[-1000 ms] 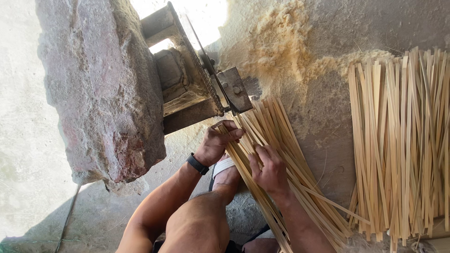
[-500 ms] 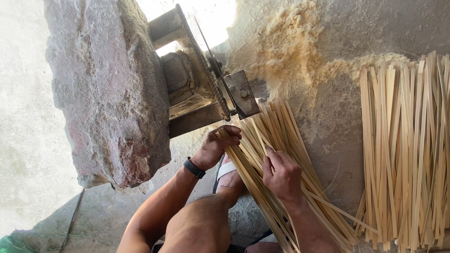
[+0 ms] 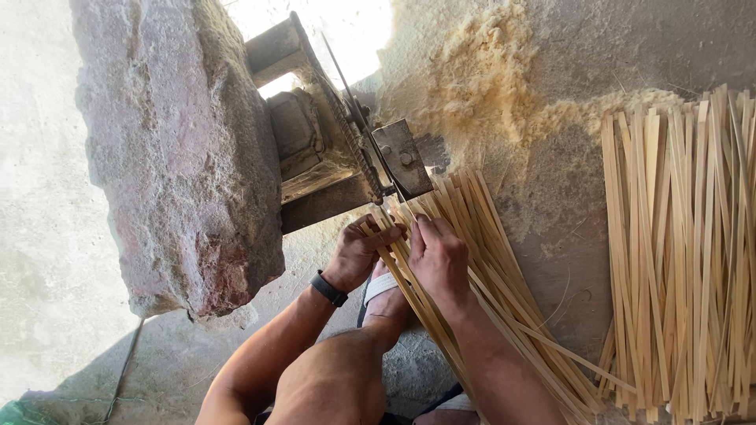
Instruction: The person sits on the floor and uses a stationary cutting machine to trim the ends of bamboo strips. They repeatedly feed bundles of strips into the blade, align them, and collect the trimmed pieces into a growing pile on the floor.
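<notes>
Both hands work at the metal cutting head (image 3: 398, 161), which serves as the landmark. Largest is the rough stone block (image 3: 181, 149), left of the cutting head and touching its mount. A stack of finished bamboo strips (image 3: 681, 252) lies well to the right of it, and a sawdust heap (image 3: 465, 71) spreads just above and right. The working bundle of bamboo slats (image 3: 488, 260) fans out from just below the cutting head toward the lower right. Left hand (image 3: 358, 252), wearing a black wristband (image 3: 327, 289), is clenched around a few slat ends just below the blade. Right hand (image 3: 439, 260) presses flat on the bundle beside it, fingers curled over the top slats. The slats appear light, stiff along their length yet springy, with splintery edges; a hold near the fed ends looks best.
</notes>
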